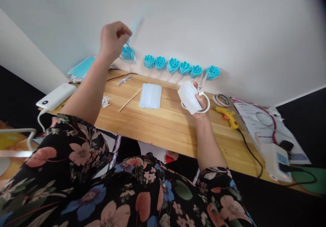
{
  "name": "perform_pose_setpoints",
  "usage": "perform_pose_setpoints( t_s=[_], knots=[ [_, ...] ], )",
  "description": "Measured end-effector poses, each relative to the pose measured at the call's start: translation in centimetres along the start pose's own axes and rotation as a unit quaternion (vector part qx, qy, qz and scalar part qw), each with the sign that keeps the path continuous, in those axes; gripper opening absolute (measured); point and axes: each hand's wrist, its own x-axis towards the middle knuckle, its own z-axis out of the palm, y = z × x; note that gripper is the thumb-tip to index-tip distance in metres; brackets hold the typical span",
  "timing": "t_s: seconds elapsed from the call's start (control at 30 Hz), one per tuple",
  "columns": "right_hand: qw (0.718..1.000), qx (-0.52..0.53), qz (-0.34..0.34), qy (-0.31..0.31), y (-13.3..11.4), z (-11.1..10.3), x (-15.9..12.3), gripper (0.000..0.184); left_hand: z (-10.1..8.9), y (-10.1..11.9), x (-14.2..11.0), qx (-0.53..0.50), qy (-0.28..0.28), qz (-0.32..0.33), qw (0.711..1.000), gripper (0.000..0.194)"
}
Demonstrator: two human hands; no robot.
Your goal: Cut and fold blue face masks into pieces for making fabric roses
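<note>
A separating of cut layers is judged to be the step in hand; a thin blue strip (138,22) is held up by the left hand (115,37), well above the counter (158,128), pinched between fingers that are pressed together, although the strip is blurred and its edges cannot be told; by the right hand (201,102), a white sheet (188,97) and scissors (208,102) are held low over the counter, with the fingers closed and partly hidden by the sheet. For the next move, a light grip is judged to be called for, so that the thin strip is not creased or torn; the scissors would best be kept turned clear of the white sheet.

The white sheet is seen to be matt, soft and creased, with a bent, angular outline; the strip is filmy and pale enough for the wall to show through; the scissors are pale and rounded at the handle, with slim metal blades. On the counter, of smooth, striped wood grain, flat pleated light-blue masks (150,96) are laid, with a slender wooden stick (130,99) beside them; along the wall, blue flowers (173,65) are lined up on thin stems, their petals folded in tight, crinkled whorls; a yellow glue gun (227,115), of hard, glossy shell, is set near the right hand.
</note>
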Motion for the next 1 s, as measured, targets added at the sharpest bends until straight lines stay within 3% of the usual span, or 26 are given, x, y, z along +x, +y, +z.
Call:
perform_pose_setpoints(
  t_s=[0.1, 0.23, 0.3, 0.43, 0.5, 0.6, 0.67, 0.77, 0.87, 1.0],
  knots=[
    [1.000, -0.018, 0.006, -0.006, 0.3, -0.4, 0.2, 0.066, -2.1, -2.3, 0.0, 0.064, -0.005, -0.014, 0.998, 0.047],
    [1.000, -0.006, 0.002, -0.013, 0.7, -0.7, 0.4, 0.065, -2.0, -6.1, -2.1, 0.135, -0.017, -0.023, 0.991, 0.045],
    [1.000, 0.002, 0.000, -0.014, 0.9, -0.6, 0.5, 0.064, -1.2, -8.1, -3.5, 0.183, -0.056, -0.048, 0.980, 0.041],
    [1.000, -0.004, 0.001, -0.010, 1.2, -0.5, 0.5, 0.064, 0.6, -11.8, -5.6, 0.268, -0.194, -0.106, 0.938, 0.036],
    [1.000, -0.007, -0.002, -0.010, 1.3, -0.6, 0.5, 0.063, 1.2, -13.0, -6.1, 0.282, -0.238, -0.099, 0.924, 0.037],
    [1.000, -0.012, 0.000, -0.009, 1.4, -0.7, 0.5, 0.062, 1.6, -13.0, -6.3, 0.282, -0.211, -0.064, 0.934, 0.042],
    [1.000, -0.014, 0.005, -0.008, 1.4, -0.7, 0.5, 0.063, 1.8, -11.9, -6.3, 0.257, -0.182, -0.047, 0.948, 0.042],
    [1.000, -0.011, 0.004, -0.006, 1.2, -0.3, 0.3, 0.061, 2.9, -9.6, -6.4, 0.190, -0.198, -0.048, 0.960, 0.045],
    [1.000, -0.014, 0.000, -0.010, 1.0, 0.0, 0.1, 0.059, 5.0, -8.4, -6.8, 0.172, -0.240, -0.028, 0.955, 0.045],
    [1.000, -0.018, 0.011, -0.015, 0.9, -0.1, 0.0, 0.061, 8.4, -9.7, -7.5, 0.217, -0.229, -0.004, 0.949, 0.047]
  ],
)
